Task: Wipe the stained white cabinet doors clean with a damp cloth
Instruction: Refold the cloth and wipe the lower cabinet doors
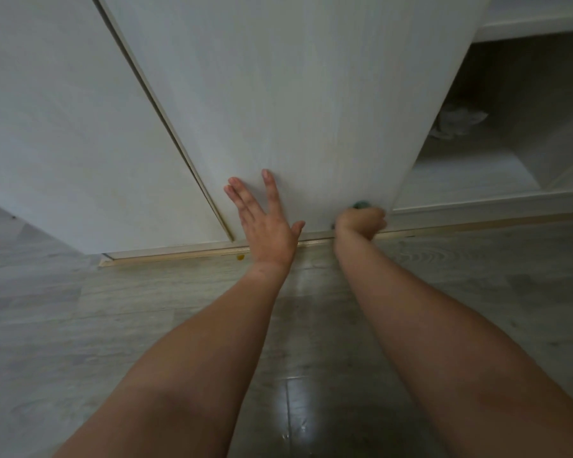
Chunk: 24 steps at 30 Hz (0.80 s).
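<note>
Two white sliding cabinet doors fill the upper view: a left door (63, 127) and a middle door (295, 94) that overlaps it. My left hand (265, 219) lies flat against the bottom of the middle door, fingers straight and spread. My right hand (363, 221) is curled round a greenish cloth (361, 204) at the door's lower right corner, close to the bottom track. Only a small bit of the cloth shows above my fingers.
To the right the cabinet stands open, with a shelf and a crumpled pale thing (457, 122) inside. A wooden track (212, 254) runs along the base. A small orange spot (240, 257) sits on the grey wood-look floor (113, 309).
</note>
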Each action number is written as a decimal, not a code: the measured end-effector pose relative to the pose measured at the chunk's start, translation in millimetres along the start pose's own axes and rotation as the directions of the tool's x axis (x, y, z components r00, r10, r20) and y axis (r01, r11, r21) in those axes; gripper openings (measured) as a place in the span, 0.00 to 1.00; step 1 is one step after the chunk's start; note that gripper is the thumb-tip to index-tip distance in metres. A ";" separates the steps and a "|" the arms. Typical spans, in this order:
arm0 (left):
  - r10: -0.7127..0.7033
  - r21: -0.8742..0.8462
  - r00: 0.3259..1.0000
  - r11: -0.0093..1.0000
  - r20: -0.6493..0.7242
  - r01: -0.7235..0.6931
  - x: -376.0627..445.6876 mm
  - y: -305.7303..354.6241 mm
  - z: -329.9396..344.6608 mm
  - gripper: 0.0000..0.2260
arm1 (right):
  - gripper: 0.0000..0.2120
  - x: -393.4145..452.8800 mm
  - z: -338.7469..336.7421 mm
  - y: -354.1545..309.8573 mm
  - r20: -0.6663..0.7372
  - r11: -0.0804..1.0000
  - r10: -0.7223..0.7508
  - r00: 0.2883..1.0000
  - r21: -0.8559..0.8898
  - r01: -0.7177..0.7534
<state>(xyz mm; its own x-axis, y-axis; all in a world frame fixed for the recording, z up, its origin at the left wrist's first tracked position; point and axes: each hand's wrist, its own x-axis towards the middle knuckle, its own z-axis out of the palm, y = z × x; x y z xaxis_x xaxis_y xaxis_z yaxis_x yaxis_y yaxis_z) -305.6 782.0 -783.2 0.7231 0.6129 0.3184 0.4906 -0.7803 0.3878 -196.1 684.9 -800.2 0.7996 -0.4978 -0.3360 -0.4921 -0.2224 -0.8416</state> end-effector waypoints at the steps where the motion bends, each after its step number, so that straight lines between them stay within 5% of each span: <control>1: -0.007 0.001 1.000 1.000 0.002 0.007 0.1 1.1 0.4 0.59 | 0.15 -17.4 4.5 1.1 0.058 0.995 -0.088 0.994 -0.037 0.090; 4: -0.008 0.009 1.000 1.000 0.006 0.008 1.0 2.1 0.9 0.59 | 0.09 -48.5 -0.3 -0.3 0.082 0.921 -0.389 0.918 0.017 0.389; 6: -0.013 0.011 1.000 1.000 0.020 0.012 1.0 2.5 0.5 0.60 | 0.07 -46.1 -16.5 -12.1 -0.057 0.812 -0.573 0.817 0.097 0.576; 8: -0.015 0.012 0.999 1.000 0.030 0.015 1.0 1.7 0.1 0.60 | 0.08 -33.8 -33.9 -35.9 -0.262 0.725 -0.627 0.734 0.147 0.673; 10: -0.012 0.025 0.999 1.000 0.033 0.011 1.1 1.0 -0.6 0.60 | 0.09 -23.6 -42.6 -59.9 -0.359 0.726 -0.582 0.730 0.175 0.665; 12: -0.012 0.029 0.999 1.000 0.031 0.011 1.4 1.6 -0.7 0.60 | 0.10 -32.2 -37.0 -64.7 -0.349 0.705 -0.641 0.683 0.083 0.704; 15: -0.021 0.035 0.999 0.999 0.031 0.019 2.7 4.4 2.2 0.60 | 0.10 -52.4 -12.5 -20.3 -0.090 0.616 -0.787 0.611 -0.049 0.786; 17: -0.034 0.046 0.999 0.998 0.031 0.033 3.0 5.5 4.2 0.61 | 0.09 -36.9 -9.3 3.2 -0.022 0.684 -0.729 0.684 -0.049 0.728; 20: -0.042 0.038 0.999 0.998 0.034 0.040 4.6 6.9 6.2 0.62 | 0.10 15.8 -26.9 -2.0 -0.232 0.896 -0.420 0.877 0.045 0.441; 24: -0.060 0.025 0.998 0.998 0.031 0.059 6.4 10.9 8.6 0.61 | 0.14 35.8 -23.3 -5.6 -0.234 0.953 -0.292 0.927 0.008 0.303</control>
<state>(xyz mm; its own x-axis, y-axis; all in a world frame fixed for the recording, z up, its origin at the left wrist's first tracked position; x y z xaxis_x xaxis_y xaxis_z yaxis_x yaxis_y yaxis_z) -291.5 776.3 -784.4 0.7070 0.6547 0.2676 0.5445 -0.7453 0.3847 -172.7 648.8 -797.7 0.8045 -0.5929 0.0337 -0.2244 -0.3560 -0.9072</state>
